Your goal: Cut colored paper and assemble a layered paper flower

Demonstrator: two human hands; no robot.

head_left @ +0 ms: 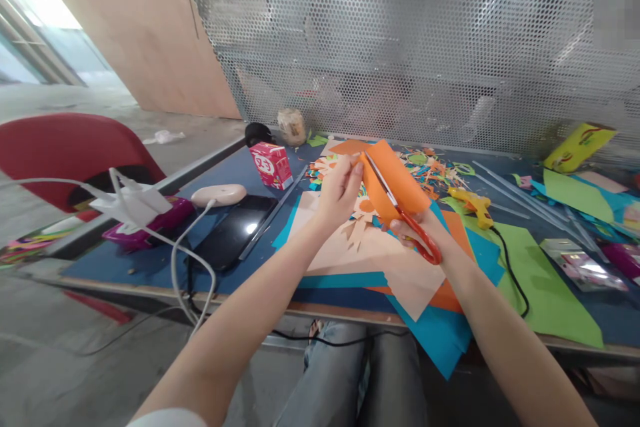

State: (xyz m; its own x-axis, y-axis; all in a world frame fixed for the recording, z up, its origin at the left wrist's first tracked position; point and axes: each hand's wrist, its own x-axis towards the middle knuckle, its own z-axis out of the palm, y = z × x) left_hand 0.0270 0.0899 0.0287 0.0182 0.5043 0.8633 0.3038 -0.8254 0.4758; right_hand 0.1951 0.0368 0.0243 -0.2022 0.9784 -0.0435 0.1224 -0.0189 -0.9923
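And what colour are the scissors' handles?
The handles are red, best seen in the head view.

On the bench [155, 268], a stack of sheets [350, 255] lies in the middle, scraps [435, 170] behind it, a panel [400, 27] beyond. Above the stack, a raised sheet [404, 179] is between the left hand [343, 187] and the right hand [423, 228], scissors [424, 241] against it. Left lies a phone [233, 233], a box [270, 165] behind it; right, a glue gun [473, 204] at another sheet's [550, 287] far edge.

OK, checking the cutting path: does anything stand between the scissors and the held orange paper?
Nothing visible: the red scissors in the right hand lie across the orange paper, though the left hand sits close to the blade tips.
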